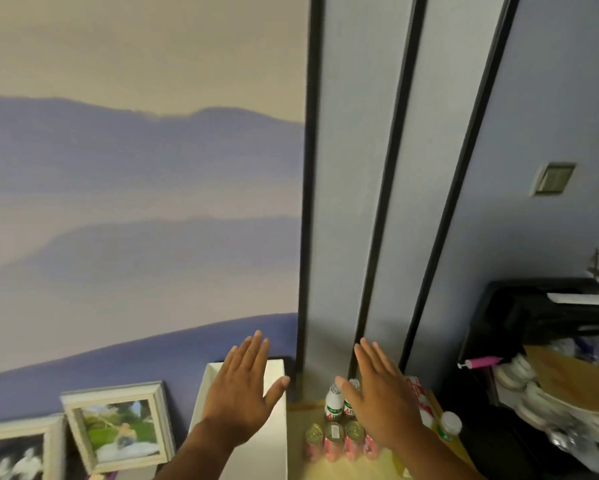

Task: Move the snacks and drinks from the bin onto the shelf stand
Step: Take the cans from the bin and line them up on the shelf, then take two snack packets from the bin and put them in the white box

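My left hand (242, 386) is held flat with fingers spread, hovering over a white bin (277, 441) at the bottom centre. My right hand (381, 393) is also flat and empty, above a yellowish shelf surface (346, 469). On that surface stand several pink cans (332, 441) in a row, two small white bottles with green labels (334, 403) behind them, a red and white box (416, 389) and a white-capped green bottle (449, 426) to the right. The inside of the bin is hidden by my left hand and arm.
Two framed photos (118, 427) lean against the mural wall at the lower left. A black rack (498, 341) with stacked bowls (519, 379) and a cardboard box stands at the right. Dark vertical wall strips (308, 202) rise behind the shelf.
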`<state>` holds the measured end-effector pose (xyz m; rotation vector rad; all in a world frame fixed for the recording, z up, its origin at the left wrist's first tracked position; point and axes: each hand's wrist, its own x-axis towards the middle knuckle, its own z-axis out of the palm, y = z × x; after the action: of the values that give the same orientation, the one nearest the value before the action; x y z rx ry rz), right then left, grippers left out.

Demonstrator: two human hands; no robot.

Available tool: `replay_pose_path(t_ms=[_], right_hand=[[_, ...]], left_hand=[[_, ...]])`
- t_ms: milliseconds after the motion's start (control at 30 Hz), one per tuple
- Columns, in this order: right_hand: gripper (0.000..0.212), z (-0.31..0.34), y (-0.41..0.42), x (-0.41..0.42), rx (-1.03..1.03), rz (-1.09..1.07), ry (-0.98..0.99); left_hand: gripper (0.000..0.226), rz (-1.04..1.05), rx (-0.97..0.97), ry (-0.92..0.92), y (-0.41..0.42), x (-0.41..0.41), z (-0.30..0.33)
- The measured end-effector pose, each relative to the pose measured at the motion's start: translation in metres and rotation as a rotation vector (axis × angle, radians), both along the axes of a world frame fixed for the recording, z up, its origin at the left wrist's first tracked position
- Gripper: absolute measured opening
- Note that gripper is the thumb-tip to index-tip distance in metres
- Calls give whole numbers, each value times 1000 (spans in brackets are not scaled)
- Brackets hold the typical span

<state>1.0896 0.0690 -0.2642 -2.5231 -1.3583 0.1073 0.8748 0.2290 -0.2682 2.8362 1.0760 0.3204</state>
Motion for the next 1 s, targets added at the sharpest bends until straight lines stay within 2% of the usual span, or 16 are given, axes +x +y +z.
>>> replay_pose_path(t_ms=[100,200,233,333,367,500,567,700,833,1000], right_hand=[[108,20,-4,-23,7,47,3],[123,29,-5,-54,16,143,-19],[121,29,-5,-68,27,178,-22],[87,29,-5,-119,57,289,-9],[83,31,-4,-139,62,331,-6],[86,39,6,-223,48,504,22],[87,40,11,-273,50,592,46],[83,37,15,-381,73,742,77],[83,23,9,-492,56,831,82],[81,-5,2,-614,22,847,135]], left_hand=[[78,81,29,-2,-16,-33,16],[84,149,49,-47,-36,-77,27],[87,175,37,-65,-43,-93,28],[100,254,5,-102,-71,-142,38],[101,281,-12,-110,-80,-160,42],[81,425,19,-92,-106,-247,52],[82,513,9,-81,-117,-300,55],[101,672,-12,-121,-141,-413,50],[82,766,10,-127,-176,-527,37],[83,853,-70,-104,-207,-659,19]])
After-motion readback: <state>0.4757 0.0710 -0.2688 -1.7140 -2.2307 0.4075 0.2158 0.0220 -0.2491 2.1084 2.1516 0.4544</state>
